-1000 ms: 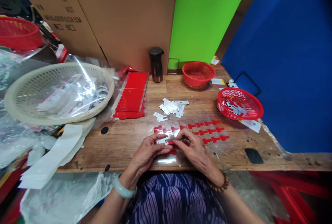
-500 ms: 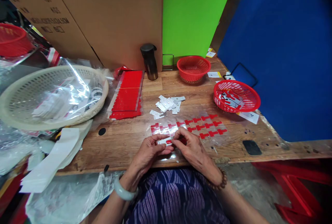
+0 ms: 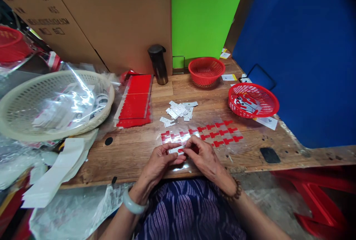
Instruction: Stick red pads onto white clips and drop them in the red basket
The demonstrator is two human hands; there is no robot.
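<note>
My left hand [image 3: 161, 160] pinches a small white card [image 3: 174, 151] near the table's front edge. At the card's right end, the closed fingers of my right hand [image 3: 202, 156] hold a small red piece [image 3: 180, 150], partly hidden by the fingertips. Just beyond my hands lies a clear sheet with rows of red T-shaped stickers [image 3: 214, 135]. Behind that sheet is a loose pile of white cards [image 3: 178, 109].
A cream basket [image 3: 109, 112] with plastic-wrapped parts stands left, beside red sheets [image 3: 135, 97]. A dark bottle [image 3: 159, 66] and a red basket [image 3: 206, 70] stand behind. Another red basket [image 3: 268, 110] holding cards is at the right, before a blue panel [image 3: 300, 66].
The view has shifted slightly. My hands stay almost in place, with the fingers still closed around the card and the red piece.
</note>
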